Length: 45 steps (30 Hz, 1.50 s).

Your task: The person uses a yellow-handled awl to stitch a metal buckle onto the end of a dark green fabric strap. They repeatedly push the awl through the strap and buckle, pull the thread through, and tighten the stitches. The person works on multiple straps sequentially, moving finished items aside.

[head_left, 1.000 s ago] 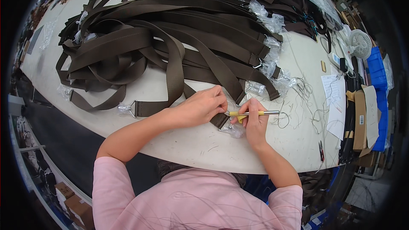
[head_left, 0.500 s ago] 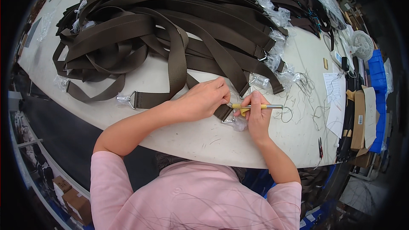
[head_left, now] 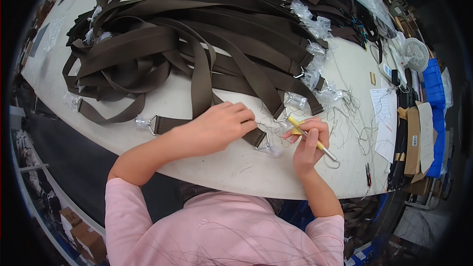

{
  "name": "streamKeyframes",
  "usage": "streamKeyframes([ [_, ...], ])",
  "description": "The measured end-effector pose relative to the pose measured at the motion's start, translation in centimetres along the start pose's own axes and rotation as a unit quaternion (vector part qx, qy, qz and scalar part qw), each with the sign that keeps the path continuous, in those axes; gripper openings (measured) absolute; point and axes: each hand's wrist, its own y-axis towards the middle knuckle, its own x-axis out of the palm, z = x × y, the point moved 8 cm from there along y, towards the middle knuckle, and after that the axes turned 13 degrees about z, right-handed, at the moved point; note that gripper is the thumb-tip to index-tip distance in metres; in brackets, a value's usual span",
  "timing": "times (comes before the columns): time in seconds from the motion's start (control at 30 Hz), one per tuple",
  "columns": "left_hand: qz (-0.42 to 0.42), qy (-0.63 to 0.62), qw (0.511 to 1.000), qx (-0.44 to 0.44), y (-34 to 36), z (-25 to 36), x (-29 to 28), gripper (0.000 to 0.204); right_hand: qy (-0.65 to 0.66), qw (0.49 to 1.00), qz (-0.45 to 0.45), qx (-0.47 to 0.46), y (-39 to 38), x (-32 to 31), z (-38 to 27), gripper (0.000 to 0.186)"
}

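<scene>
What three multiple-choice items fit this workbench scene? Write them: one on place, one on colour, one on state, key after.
1. Where does the small white desk fan stand?
A. far right of the white table
B. left edge
C. on the floor

2. What colour are the piled webbing straps?
A. blue
B. dark brown
C. red

3. What does the right hand hold?
A. nothing
B. scissors
C. a thin yellow-handled tool

Key: A, the fan sits by the blue bins; B, every strap is dark brown; C, fingers grip the tool while the left hand presses a strap end.
</scene>
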Motion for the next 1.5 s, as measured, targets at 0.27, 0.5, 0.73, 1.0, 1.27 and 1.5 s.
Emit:
streamKeyframes([
  [0.27,-0.009,-0.061,0.99,-0.13,1.0,-1.7,0.8,0.023,-0.221,0.953,-0.109,-0.178,-1.6,0.6,-3.8,0.015],
  [0.5,0.137,0.001,0.989,-0.053,1.5,-0.9,-0.4,0.036,-0.332,0.894,-0.216,-0.209,-3.0,2.1,-1.2,0.026],
  [0.73,0.03,-0.294,0.929,-0.223,0.9,-2.9,2.6,0.039,-0.275,0.914,-0.176,-0.241,-1.5,0.8,-2.1,0.027],
  [1.0,0.038,-0.321,0.913,-0.249,1.4,-4.3,3.4,0.027,-0.078,0.994,-0.064,0.03,1.9,0.1,-1.1,0.06],
  [1.27,0.044,-0.232,0.933,-0.272,1.4,-3.2,3.1,0.011,0.012,0.964,0.025,0.264,-0.5,0.9,4.3,0.061],
  [1.5,0.031,-0.239,0.936,-0.256,1.7,-3.8,3.3,0.012,-0.001,0.96,0.05,0.276,-1.0,0.6,4.6,0.061],
])
